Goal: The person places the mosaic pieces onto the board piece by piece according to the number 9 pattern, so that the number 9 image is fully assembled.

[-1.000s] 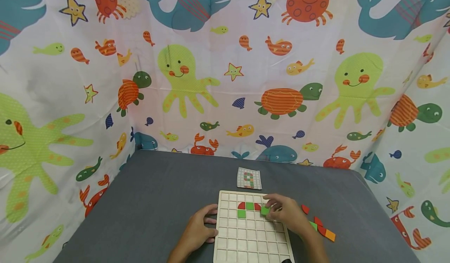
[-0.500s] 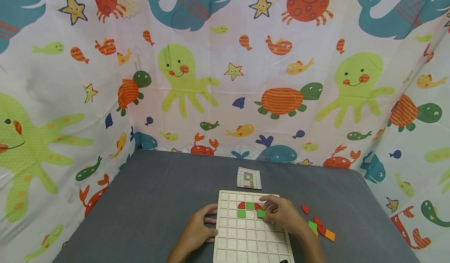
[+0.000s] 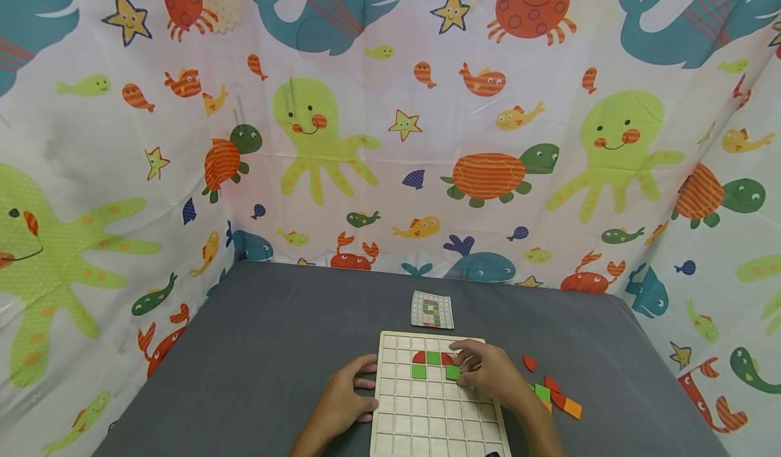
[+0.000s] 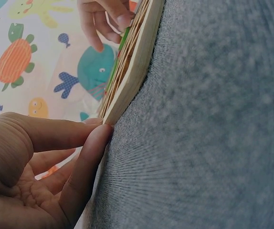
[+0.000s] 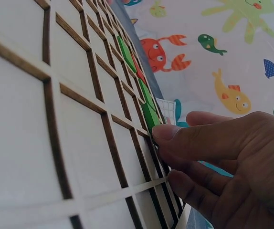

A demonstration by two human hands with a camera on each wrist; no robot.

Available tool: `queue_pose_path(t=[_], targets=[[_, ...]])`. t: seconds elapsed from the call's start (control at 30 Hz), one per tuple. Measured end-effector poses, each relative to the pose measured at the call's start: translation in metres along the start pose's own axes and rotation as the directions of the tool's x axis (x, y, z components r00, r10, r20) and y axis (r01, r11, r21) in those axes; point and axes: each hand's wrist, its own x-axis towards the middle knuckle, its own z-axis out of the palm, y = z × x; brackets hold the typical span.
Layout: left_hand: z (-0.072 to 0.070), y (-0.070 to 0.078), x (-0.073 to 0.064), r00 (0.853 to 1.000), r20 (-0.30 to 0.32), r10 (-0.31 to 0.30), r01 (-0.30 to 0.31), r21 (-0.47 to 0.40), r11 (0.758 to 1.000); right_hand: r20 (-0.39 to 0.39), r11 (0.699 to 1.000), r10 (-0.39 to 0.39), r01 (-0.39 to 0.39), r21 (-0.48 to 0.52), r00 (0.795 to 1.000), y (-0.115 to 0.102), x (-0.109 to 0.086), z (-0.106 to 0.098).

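A pale wooden grid board [image 3: 421, 426] lies on the table in the head view. My left hand [image 3: 343, 399] grips its left edge; in the left wrist view, thumb and finger pinch the rim. My right hand [image 3: 493, 370] pinches a green square tile [image 3: 453, 372] at a cell below the right-hand red tile [image 3: 447, 359]. The right wrist view shows the thumb at the edge of this green tile [image 5: 150, 117]. Another red rounded tile [image 3: 419, 357], a green tile [image 3: 433, 358] and a lower green tile [image 3: 419, 372] sit in cells further left.
Beyond the board lies a card [image 3: 432, 310] printed with a coloured grid pattern. Loose tiles lie right of the board: a red one [image 3: 529, 363], a green one [image 3: 542, 392], an orange one [image 3: 572, 408] and others. A sea-animal curtain [image 3: 366, 138] surrounds the grey table [image 3: 274, 348].
My right hand has moved a little left and toward me, bringing the green square tile to the cell under the right-hand red tile. My left hand has stayed on the board's edge.
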Motion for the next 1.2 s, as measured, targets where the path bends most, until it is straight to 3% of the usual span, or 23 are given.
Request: queue_pose_path(t=[0.4,0.63,0.93,1.2], targets=[[0.000,0.000,-0.001,1.000,-0.002,0.001,-0.001,-0.001,1.000,0.003,1.000,0.003,-0.003,-0.004,1.000,0.000,0.001,0.001],[0.000,-0.001,0.000,1.000,0.004,0.019,-0.019,0.005,1.000,0.005,0.999,0.008,-0.008,0.046,1.000,-0.003,0.000,0.002],[0.000,-0.002,0.000,1.000,0.003,0.006,-0.006,0.007,1.000,-0.035,0.998,0.016,-0.014,0.061,0.999,0.000,-0.003,-0.003],[0.000,-0.002,0.000,1.000,0.003,0.011,-0.011,-0.001,1.000,-0.119,0.999,0.026,-0.022,0.036,0.993,0.005,-0.007,-0.015]])
